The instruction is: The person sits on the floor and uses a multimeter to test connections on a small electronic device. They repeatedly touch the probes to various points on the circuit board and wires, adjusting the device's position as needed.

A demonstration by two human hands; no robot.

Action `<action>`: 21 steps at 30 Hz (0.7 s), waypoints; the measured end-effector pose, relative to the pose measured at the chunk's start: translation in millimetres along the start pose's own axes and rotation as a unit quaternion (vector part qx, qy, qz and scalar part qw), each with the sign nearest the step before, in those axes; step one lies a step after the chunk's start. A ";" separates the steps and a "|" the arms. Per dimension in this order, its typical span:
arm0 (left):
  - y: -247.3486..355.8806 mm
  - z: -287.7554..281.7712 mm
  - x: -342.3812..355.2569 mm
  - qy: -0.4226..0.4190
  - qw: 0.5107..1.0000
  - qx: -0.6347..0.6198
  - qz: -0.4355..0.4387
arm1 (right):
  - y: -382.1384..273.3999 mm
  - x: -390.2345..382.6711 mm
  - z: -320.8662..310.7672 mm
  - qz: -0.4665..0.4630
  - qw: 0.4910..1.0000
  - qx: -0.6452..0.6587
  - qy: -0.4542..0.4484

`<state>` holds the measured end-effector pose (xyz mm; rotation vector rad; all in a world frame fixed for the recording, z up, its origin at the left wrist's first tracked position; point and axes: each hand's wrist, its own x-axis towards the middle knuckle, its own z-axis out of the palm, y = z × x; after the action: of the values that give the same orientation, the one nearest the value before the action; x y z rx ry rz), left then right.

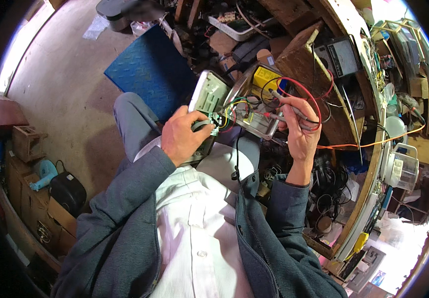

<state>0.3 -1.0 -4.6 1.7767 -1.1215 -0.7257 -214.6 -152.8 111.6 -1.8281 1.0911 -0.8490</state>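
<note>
An opened metal-and-plastic case rests over my lap, its pale cover (pixel 209 94) tilted up on the left and its metal tray (pixel 261 124) on the right. Inside the tray's far end sits a yellow battery (pixel 268 78). Thin coloured wires (pixel 241 103) run between the two halves. My left hand (pixel 184 135) is closed on the cover's near edge, thumb and fingers by a small circuit board. My right hand (pixel 298 121) grips two grey test probes (pixel 275 116), with red and black leads looping over it. One probe's red tip end points into the tray; its exact contact cannot be made out.
A meter with a dial (pixel 342 56) stands on the wooden bench (pixel 323 104) at the far right. Tangled black cables (pixel 331 186) lie right of my knee. A blue plate (pixel 150 69) is beyond my left knee, and a wooden stool (pixel 28 141) stands on the left.
</note>
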 end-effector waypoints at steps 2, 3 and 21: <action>-1.6 0.0 0.9 0.002 1.000 0.005 -0.013 | -1.3 0.2 0.0 0.021 1.000 0.011 -0.008; -3.1 0.1 1.3 0.003 1.000 0.006 -0.020 | 0.6 0.1 -1.0 0.018 1.000 0.020 -0.015; 1.4 -1.4 0.2 -0.004 1.000 0.004 -0.009 | 10.4 -2.5 -14.1 -0.064 0.996 0.061 -0.026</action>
<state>1.0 -0.9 -2.8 1.7936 -1.1154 -0.7408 -231.2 -157.8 108.1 -1.8214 0.8785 -0.9165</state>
